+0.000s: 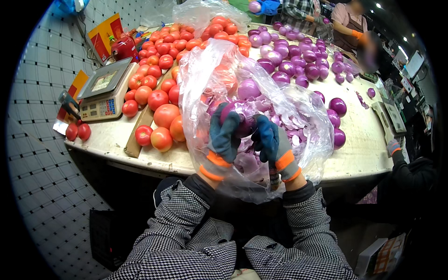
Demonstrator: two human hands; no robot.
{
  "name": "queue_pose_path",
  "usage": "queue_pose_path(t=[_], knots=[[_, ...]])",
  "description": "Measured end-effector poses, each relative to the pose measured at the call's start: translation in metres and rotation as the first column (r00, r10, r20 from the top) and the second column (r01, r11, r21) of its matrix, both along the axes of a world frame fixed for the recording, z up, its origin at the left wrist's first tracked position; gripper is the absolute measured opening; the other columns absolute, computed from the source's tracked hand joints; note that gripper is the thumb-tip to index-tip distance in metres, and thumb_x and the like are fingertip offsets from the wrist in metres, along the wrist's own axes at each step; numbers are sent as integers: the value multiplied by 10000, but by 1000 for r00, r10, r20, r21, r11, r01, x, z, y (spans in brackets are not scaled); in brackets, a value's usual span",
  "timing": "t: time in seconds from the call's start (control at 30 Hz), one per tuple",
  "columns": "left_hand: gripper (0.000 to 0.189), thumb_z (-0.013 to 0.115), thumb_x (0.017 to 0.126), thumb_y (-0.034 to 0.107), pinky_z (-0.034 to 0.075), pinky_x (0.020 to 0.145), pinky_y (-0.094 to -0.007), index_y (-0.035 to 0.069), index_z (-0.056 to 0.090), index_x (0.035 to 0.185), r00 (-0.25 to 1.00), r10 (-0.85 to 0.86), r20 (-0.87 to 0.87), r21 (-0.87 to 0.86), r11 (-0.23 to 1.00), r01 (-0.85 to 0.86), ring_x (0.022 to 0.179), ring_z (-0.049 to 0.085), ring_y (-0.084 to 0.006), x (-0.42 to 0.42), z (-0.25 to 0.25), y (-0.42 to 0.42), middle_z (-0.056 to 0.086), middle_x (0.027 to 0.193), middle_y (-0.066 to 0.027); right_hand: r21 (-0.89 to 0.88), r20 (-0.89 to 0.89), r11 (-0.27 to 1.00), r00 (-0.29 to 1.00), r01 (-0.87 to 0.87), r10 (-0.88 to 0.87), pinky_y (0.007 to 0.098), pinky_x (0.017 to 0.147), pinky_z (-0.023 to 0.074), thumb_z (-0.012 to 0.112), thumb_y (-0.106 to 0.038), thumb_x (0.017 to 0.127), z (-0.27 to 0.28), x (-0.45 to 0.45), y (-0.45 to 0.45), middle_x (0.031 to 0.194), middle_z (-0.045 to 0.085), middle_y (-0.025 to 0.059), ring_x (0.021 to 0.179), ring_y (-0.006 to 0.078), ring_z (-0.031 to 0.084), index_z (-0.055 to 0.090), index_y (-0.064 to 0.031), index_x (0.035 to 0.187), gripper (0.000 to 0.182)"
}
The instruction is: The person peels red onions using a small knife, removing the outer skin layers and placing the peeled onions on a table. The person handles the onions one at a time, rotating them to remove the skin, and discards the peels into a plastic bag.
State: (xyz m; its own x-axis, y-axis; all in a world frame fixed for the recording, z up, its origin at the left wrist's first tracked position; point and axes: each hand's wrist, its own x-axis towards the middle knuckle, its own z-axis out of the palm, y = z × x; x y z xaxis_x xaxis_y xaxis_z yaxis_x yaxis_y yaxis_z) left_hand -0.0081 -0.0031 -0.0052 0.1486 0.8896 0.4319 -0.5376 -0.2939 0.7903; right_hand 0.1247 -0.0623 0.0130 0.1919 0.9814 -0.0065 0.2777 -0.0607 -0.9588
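Note:
A peeled-looking red onion (239, 117) is held over a clear plastic bag (206, 73). My left hand (224, 131), in a grey and blue work glove with an orange cuff, grips its left side. On the other side, the gloved fingers of my right hand (271, 140) are curled against the onion. A dark handle (273, 176) juts down from under my right palm; whatever part lies above it is hidden. Purple onion skins (294, 119) lie heaped in the bag below both hands. Another red onion (248, 89) rests on the bag's far side.
Tomatoes (166, 117) crowd the left of the table (360, 154), beside a wooden strip (140, 134) and a digital scale (103, 92). Red onions (294, 61) spread across the back right. A second scale (388, 117) stands at right, near a co-worker's gloved hand (393, 147). Other people work behind.

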Motion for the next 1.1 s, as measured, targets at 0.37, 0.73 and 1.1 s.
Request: queue_pose_path(t=[0.37, 0.73, 1.1], knots=[[544, 646, 837, 133, 492, 859, -345, 63, 361, 1295, 915, -198, 351, -294, 905, 309, 950, 563, -201, -3, 3, 0, 514, 1088, -88, -95, -165, 995, 986, 15, -31, 236, 352, 385, 443, -538, 896, 10, -9, -3, 721, 584, 78, 455, 123, 504, 567, -5, 1010, 559], [432, 525, 921, 231, 426, 962, -344, 82, 394, 1305, 947, -232, 223, -218, 935, 281, 1102, 522, -198, -4, -2, 1, 507, 1214, -71, 29, -48, 999, 999, 19, -18, 241, 376, 409, 442, -531, 898, 2, -9, -2, 757, 582, 64, 517, 113, 525, 552, -20, 1136, 575], [534, 631, 848, 114, 520, 841, -364, 76, 351, 1302, 900, -218, 378, -311, 885, 345, 973, 573, -220, -1, 2, -1, 521, 1101, -95, 37, 89, 999, 996, 17, -20, 245, 374, 408, 433, -554, 891, -11, -1, 4, 716, 579, 58, 511, 118, 534, 580, -15, 1083, 590]])
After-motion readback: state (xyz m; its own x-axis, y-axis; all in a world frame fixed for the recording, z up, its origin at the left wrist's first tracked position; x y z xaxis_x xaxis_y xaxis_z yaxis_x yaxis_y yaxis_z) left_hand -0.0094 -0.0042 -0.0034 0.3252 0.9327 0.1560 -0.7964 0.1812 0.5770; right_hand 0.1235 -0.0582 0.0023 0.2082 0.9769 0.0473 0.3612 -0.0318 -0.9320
